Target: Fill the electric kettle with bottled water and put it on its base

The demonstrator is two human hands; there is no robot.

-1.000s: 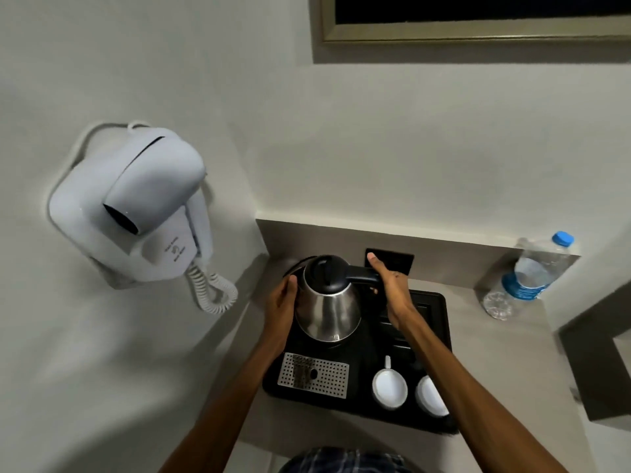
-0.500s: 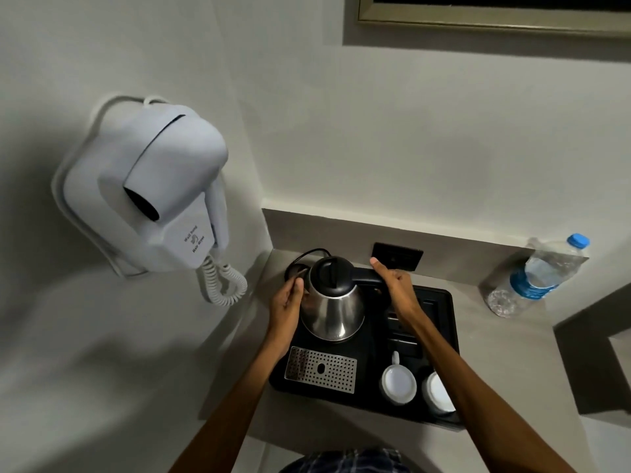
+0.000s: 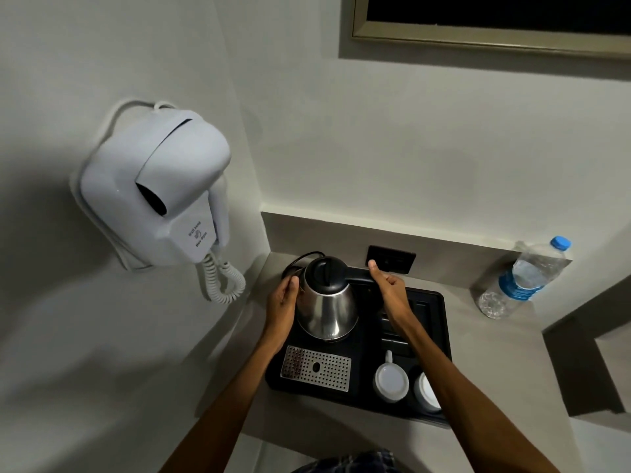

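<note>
My left hand [image 3: 281,303] lies flat against the side of the polished steel kettle with a black lid [image 3: 326,303], steadying it on the black plastic tray [image 3: 440,339]; my right hand [image 3: 389,293] wraps its handle. The capped clear water bottle [image 3: 522,279] stands well apart, counter open between.

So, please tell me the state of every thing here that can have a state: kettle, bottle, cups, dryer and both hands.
Kettle: upright on the tray, lid shut.
Water bottle: capped, standing right of the tray.
Two cups: standing on the tray.
Hair dryer: hung in its wall holder.
Left hand: against the kettle's side.
Right hand: closed on the kettle's handle.
</note>
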